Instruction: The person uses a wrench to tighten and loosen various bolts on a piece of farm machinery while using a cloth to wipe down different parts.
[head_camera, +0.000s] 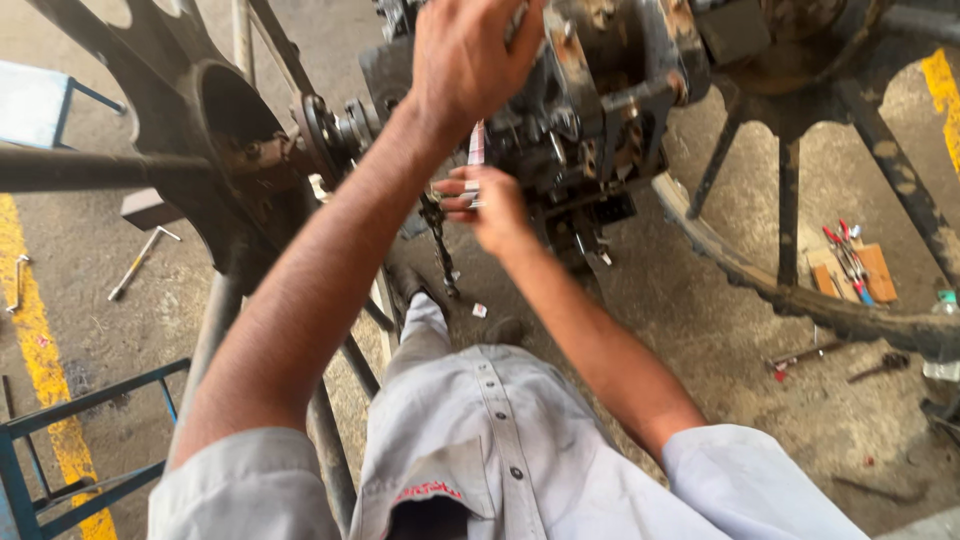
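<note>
My left hand (470, 60) reaches up onto the greasy grey gearbox (600, 90) of a machine, its fingers curled over the top around a small metal part that shows only at its edge. My right hand (495, 205) sits lower, against the underside of the same housing. Its fingers pinch a thin pale metal tool (476, 145) that stands upright between the two hands. A dark chain-like piece (438, 245) hangs just left of my right hand. My grey shirt (490, 430) fills the bottom of the view.
Large iron wheels stand on both sides, one at the left (190, 130) and one at the right (790, 290). On the concrete floor lie a wrench (135, 265), red-handled pliers on cardboard (850, 262) and more tools (800, 355). A blue frame (60, 440) stands at the lower left.
</note>
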